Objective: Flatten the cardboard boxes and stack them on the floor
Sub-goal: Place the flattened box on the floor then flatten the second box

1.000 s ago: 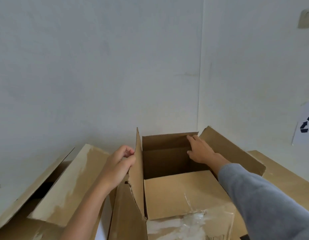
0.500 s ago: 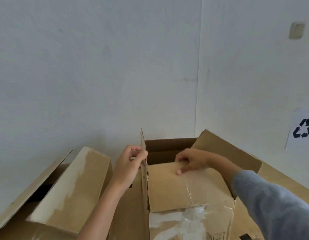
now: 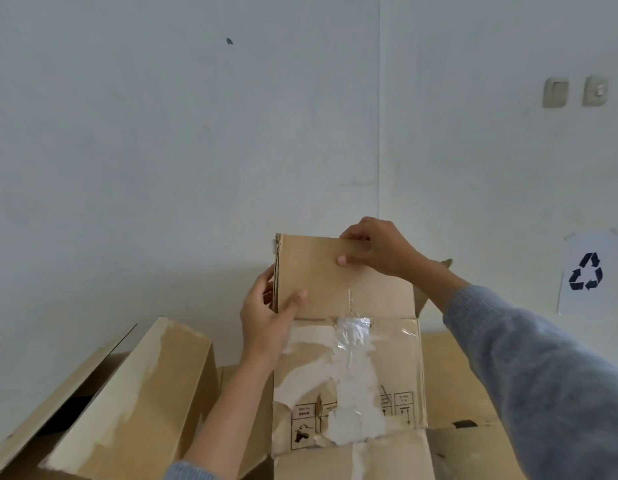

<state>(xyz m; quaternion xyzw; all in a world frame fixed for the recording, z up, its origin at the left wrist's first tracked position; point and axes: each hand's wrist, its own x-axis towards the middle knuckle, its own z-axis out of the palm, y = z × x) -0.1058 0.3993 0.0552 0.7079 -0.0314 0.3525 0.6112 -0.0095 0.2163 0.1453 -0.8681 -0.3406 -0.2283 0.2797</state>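
Cardboard box (image 3: 349,368) stands upright, long axis 12 to 6; left hand (image 3: 266,323) grips its 9 o'clock edge, right hand (image 3: 376,251) pinches the top flap (image 3: 335,289).

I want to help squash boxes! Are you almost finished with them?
Not nearly. Done: no finished stack shows. In hand: the left hand and right hand grip the top flap of the taped box, held upright and pressed nearly flat. Left: the open box on the left is unflattened, and stacking on the floor, which is out of view.
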